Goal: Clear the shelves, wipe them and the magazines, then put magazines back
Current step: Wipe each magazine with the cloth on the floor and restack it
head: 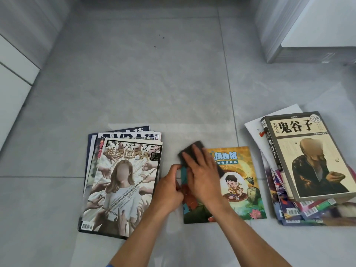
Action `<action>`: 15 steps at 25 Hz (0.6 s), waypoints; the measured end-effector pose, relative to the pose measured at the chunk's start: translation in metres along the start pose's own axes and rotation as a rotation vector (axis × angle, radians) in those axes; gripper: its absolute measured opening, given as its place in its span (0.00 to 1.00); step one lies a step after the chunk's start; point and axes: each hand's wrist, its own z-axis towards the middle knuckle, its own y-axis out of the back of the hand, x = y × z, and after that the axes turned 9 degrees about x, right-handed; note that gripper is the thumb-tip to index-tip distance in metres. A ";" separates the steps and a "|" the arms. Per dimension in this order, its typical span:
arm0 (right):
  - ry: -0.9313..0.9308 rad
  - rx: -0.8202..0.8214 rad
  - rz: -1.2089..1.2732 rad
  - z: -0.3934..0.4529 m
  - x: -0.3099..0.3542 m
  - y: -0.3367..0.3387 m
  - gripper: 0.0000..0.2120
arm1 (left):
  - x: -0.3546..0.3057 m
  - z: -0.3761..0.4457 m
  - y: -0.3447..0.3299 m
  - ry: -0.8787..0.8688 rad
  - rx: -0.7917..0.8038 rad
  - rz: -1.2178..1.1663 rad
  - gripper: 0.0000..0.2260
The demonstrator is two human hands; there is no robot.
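A grey tiled floor [134, 83], crossed by thin grout lines, is seen throughout the view. White cabinet panels [13, 74], separated by dark seams, are seen at nine to ten o'clock. A white furniture unit [300, 29] with a ridged grey side is seen at one to two o'clock, and small dark specks [162, 37] are scattered on the tiles toward twelve o'clock.

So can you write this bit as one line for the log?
step: wiping | right hand: presses dark cloth on cartoon magazine | left hand: holds its left edge | place: floor
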 end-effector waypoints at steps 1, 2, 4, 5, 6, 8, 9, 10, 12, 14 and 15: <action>0.099 0.059 -0.010 -0.001 0.001 -0.002 0.23 | 0.000 0.000 0.000 0.004 -0.014 0.006 0.30; 0.171 0.101 -0.010 0.000 -0.007 0.003 0.23 | 0.000 0.000 0.000 0.009 -0.019 0.001 0.31; 0.195 0.107 -0.031 -0.001 -0.040 0.017 0.22 | -0.002 -0.002 0.000 0.020 0.002 -0.003 0.34; 0.130 0.076 -0.051 -0.004 -0.058 0.025 0.22 | -0.003 -0.003 0.000 0.028 0.022 0.001 0.36; 0.023 0.023 -0.050 -0.005 -0.075 0.032 0.22 | -0.004 -0.002 0.001 0.039 0.040 0.002 0.39; -0.228 -0.099 0.012 -0.004 -0.088 0.041 0.23 | -0.005 -0.001 0.003 0.071 0.061 -0.003 0.42; -0.343 -0.141 0.035 -0.002 -0.078 0.037 0.24 | -0.007 -0.001 0.005 0.085 0.073 -0.009 0.43; -0.405 -0.150 0.050 0.000 -0.060 0.031 0.24 | -0.009 -0.001 0.006 0.092 0.086 -0.009 0.44; -0.239 -0.078 0.038 -0.005 -0.024 0.015 0.24 | -0.011 0.000 0.008 0.090 0.095 0.030 0.45; 0.133 0.088 -0.040 -0.024 -0.019 0.005 0.25 | -0.013 0.004 0.010 0.088 0.099 0.135 0.43; 0.260 0.137 -0.070 -0.032 -0.034 0.012 0.24 | -0.013 0.007 0.011 0.095 0.110 0.179 0.42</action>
